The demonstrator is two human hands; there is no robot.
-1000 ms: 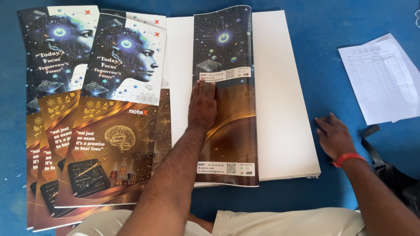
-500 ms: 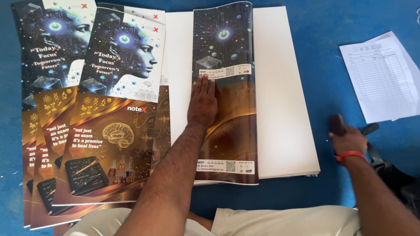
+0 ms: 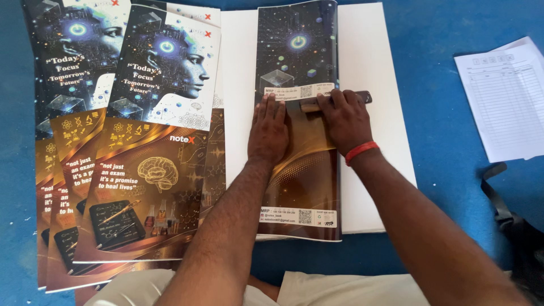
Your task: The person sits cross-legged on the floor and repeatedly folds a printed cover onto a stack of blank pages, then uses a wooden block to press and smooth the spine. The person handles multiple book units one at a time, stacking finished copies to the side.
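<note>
While left hand [image 3: 268,127] lies flat on folded cover [image 3: 297,170], right hand [image 3: 344,119] grips dark tool [image 3: 334,101]

Printed form sheet [image 3: 506,99] — black strap [image 3: 498,195]

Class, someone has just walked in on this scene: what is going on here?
A person kneels at a blue floor, working on a folded printed cover sheet that lies on a stack of white sheets. The left hand presses flat on the cover. The right hand holds a small dark tool against it. More printed covers are fanned out to the left, and a paper form lies to the right.
</note>
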